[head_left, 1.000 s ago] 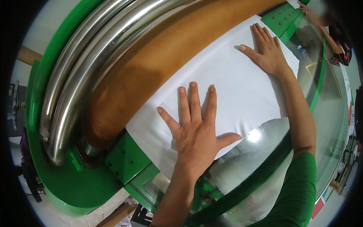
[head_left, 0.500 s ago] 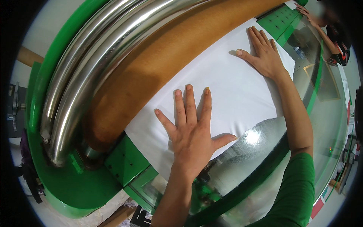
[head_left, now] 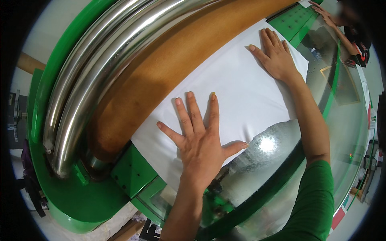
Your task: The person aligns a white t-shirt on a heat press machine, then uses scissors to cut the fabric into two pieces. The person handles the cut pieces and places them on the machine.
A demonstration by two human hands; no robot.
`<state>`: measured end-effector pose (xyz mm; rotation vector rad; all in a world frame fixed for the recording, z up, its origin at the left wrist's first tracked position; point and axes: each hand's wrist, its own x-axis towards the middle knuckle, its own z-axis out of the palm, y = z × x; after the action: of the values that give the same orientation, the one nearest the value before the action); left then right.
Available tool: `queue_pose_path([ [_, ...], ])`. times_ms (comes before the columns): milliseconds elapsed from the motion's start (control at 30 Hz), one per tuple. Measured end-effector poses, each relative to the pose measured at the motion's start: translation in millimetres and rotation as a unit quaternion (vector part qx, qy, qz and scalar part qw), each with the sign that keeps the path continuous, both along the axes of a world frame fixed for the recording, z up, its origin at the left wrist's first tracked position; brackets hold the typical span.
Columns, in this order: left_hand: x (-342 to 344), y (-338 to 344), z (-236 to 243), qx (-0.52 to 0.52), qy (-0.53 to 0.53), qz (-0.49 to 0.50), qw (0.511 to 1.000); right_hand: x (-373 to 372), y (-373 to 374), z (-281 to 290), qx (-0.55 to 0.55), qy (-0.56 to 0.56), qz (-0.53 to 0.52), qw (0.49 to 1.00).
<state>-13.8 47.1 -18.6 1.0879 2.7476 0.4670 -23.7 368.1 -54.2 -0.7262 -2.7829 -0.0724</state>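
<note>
A white sheet of fabric or paper (head_left: 237, 76) lies over a metal and glass bed, with one long edge along a brown roller (head_left: 140, 88). My left hand (head_left: 199, 146) lies flat on the sheet's lower part, fingers spread wide, thumb near its crinkled front edge. My right hand (head_left: 276, 58) presses flat on the sheet's upper right, thumb held out from the fingers. Neither hand holds anything. Beneath the sheet's front edge shows a shiny, wet-looking surface (head_left: 245, 168).
Two shiny steel rollers (head_left: 92, 80) run inside a green machine frame (head_left: 88, 209). A clear panel (head_left: 341, 128) runs along the right. At the top right, a co-worker's hand (head_left: 325, 16) reaches over a small white piece (head_left: 303, 3) beside the green plate (head_left: 293, 20).
Both my hands and the white sheet have slid slightly leftward, toward the brown roller. The co-worker's hand and arm have shifted a little left at the far end.
</note>
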Motion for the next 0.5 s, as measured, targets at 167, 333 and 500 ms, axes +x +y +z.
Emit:
queue_pose_path([
  [167,2.4,0.2,1.8,-0.005,-0.024,-0.002,1.0,2.8,-4.6,9.1,-0.031,-0.015,-0.022,0.999],
  [333,-2.0,-4.3,1.5,0.011,-0.054,0.012,0.998,1.3,-7.7,2.9,-0.025,0.005,0.011,1.0],
  [500,4.7,-5.9,7.5,0.041,-0.046,-0.011,0.998,6.5,-6.8,9.6,-0.014,-0.006,0.039,0.999],
])
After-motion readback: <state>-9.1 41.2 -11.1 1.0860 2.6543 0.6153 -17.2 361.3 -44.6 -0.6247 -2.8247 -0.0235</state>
